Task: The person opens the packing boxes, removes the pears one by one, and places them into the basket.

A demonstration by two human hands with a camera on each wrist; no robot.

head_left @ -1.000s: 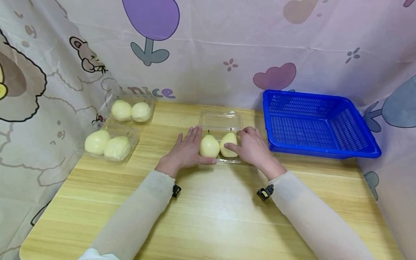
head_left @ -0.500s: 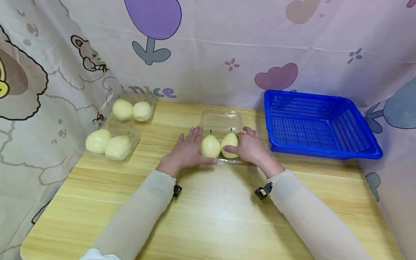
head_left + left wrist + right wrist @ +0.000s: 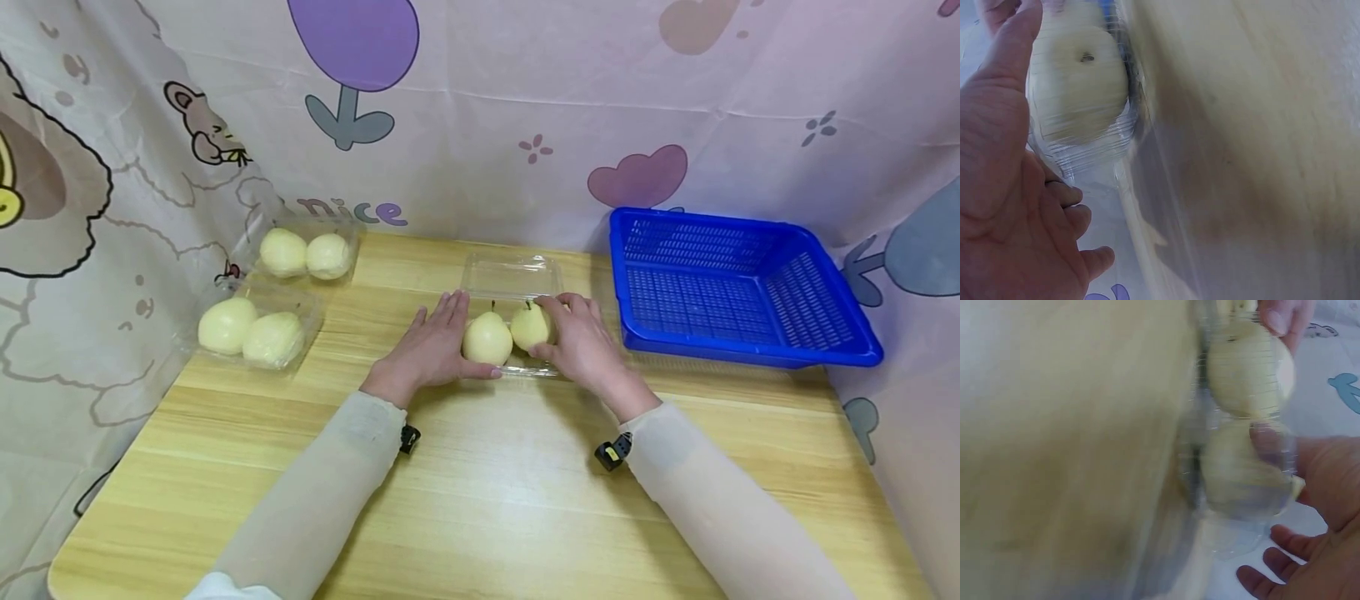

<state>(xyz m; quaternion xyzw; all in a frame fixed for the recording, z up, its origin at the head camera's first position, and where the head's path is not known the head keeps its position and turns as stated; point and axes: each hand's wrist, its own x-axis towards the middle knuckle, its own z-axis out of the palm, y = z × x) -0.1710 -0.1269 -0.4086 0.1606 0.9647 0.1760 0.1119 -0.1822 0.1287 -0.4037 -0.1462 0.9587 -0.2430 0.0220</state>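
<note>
In the head view a clear plastic clamshell box (image 3: 528,371) lies on the table with its lid (image 3: 512,277) folded back. Two pale yellow pears (image 3: 487,340) sit side by side in it, stems up. My left hand (image 3: 426,348) rests along the box's left side, fingers straight, thumb stretched across the front rim. At the other end my right hand (image 3: 588,350) pinches the right pear (image 3: 528,327) between thumb and forefinger. That pear leans slightly, its stem near the forefinger. The right wrist view shows the thumb (image 3: 1266,440) on the pear, other fingers spread.
On the left stand two more clear boxes, a nearer one (image 3: 300,350) and a farther one (image 3: 348,242), each with two pears. A blue plastic basket (image 3: 720,354) stands at the back right. A printed curtain (image 3: 480,167) hangs behind the wooden table (image 3: 480,517).
The right pear has turned and shifted slightly back, and my right thumb and forefinger have moved with it. The left pear has moved slightly right. My left hand stays put.
</note>
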